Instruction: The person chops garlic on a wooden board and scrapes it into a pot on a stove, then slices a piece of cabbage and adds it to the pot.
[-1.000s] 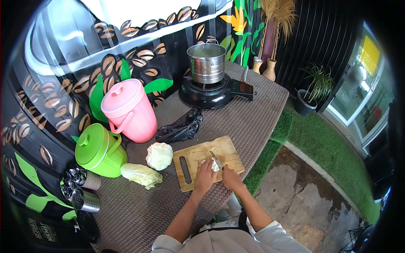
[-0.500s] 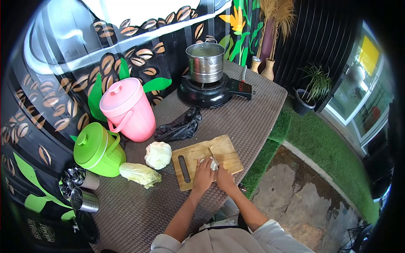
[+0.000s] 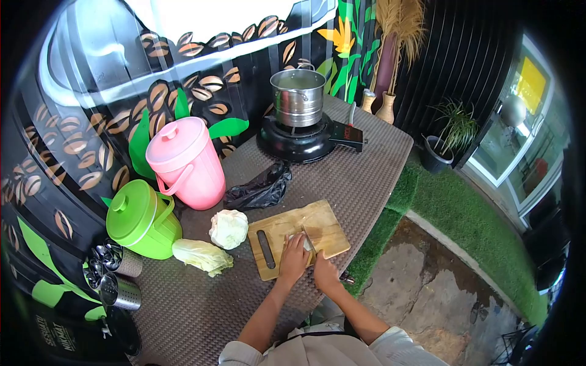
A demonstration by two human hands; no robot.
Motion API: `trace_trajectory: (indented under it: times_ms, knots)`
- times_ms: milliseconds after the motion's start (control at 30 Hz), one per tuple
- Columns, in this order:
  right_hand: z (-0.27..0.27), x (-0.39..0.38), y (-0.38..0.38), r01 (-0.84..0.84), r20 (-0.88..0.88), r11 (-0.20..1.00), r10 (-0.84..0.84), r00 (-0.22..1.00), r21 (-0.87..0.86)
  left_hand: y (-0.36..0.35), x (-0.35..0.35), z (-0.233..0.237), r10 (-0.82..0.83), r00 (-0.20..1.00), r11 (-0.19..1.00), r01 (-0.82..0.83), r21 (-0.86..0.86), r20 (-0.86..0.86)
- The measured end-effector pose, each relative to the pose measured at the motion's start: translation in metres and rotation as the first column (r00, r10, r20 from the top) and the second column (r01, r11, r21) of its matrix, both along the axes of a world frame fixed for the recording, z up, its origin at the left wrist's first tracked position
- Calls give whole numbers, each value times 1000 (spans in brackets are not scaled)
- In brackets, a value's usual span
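My left hand is pressed down on a small whitish piece of food, its fingers curled over it on the wooden cutting board. What kind of food it is cannot be made out. Beside it, my right hand is closed round the handle of a knife. The thin blade points away from me and stands against the right side of the piece. Left of the board lie a round pale cabbage and an elongated napa cabbage.
A crumpled black plastic bag lies behind the board. Further back, a steel pot stands on a black portable stove. Along the left are a pink lidded jug, a green one and a perforated metal utensil holder.
My right hand has drawn back slightly toward me with the knife, and more of the blade shows. The left hand stays on the piece. The view has shifted a little.
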State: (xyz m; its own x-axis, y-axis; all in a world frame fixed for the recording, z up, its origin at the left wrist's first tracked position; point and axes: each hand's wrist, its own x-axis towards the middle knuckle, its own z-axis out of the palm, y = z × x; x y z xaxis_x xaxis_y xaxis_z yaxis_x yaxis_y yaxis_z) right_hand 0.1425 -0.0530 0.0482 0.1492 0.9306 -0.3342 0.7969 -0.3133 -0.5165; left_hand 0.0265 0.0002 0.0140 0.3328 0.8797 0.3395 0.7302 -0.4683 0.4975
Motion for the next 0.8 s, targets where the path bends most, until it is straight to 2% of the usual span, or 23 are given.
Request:
trace_trajectory:
  times_ms: [67,167,300,367,400,533,600,700,800]
  knots:
    - [-4,6,6,-75,62,991,68,996,113,0,0,-3,-3,1000,1000,3,7,14]
    - [-11,18,25,-139,26,982,136,990,130,-1,0,-1,-18,999,1000,18,11,29]
    - [5,14,15,-150,32,984,148,988,98,-3,0,1,-16,999,1000,16,2,37]
    - [-3,4,-3,-8,-9,986,9,1000,167,-1,-2,1,-15,1000,1000,15,15,22]
    - [-3,-2,-6,39,-6,996,-38,999,74,-1,-3,1,-27,999,999,27,22,24]
    - [-11,-5,0,51,-61,995,-46,997,86,-3,-1,0,-26,999,999,27,44,-24]
    - [-9,7,17,-75,-16,981,79,997,181,-3,0,1,-25,1000,999,25,41,-20]
    - [-13,24,32,-164,-52,970,176,983,179,-3,-2,0,-21,1000,999,22,30,-12]
    - [-12,23,26,-117,-88,980,132,987,160,-2,-2,1,-29,999,999,28,15,17]
